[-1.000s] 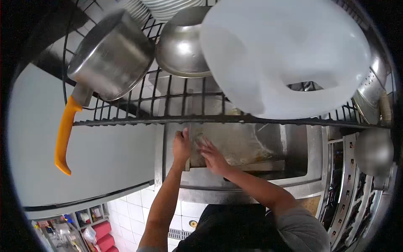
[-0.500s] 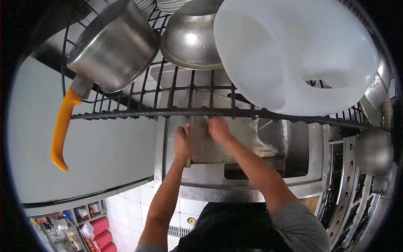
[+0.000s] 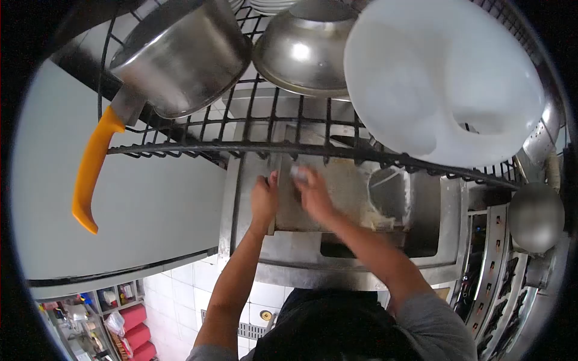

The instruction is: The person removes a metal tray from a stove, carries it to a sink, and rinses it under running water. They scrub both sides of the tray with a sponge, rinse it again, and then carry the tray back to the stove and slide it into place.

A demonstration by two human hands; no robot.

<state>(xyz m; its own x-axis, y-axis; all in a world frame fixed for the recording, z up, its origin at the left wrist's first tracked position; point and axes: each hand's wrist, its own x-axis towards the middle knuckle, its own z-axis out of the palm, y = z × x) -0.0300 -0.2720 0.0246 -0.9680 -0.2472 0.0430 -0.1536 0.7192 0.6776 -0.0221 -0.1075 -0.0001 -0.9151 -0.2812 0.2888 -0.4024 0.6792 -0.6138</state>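
A flat, stained metal tray (image 3: pixel 292 213) with a raised edge lies over the sink below the rack. My left hand (image 3: pixel 264 201) is closed round the tray's left edge, thumb pointing away from me. Over the tray, close to that same edge, my right hand (image 3: pixel 314 191) is smeared by motion. Its fingers are closed round a small pale thing (image 3: pixel 298 172), too blurred to name. A round, whitish-rimmed shape (image 3: pixel 388 192) shows in the sink right of the tray.
A black wire rack (image 3: pixel 289 146) crosses above my hands. It bears a steel pot (image 3: pixel 186 60) with an orange handle (image 3: pixel 93 168), a steel bowl (image 3: pixel 298 57) and a large white plastic piece (image 3: pixel 433 78). A stove (image 3: pixel 497 259) stands at right, a pale panel (image 3: pixel 150 210) at left.
My right hand has shifted slightly over the tray, and the pale thing in its fingers now shows. My left hand keeps its hold on the edge. The head view has shifted a little.
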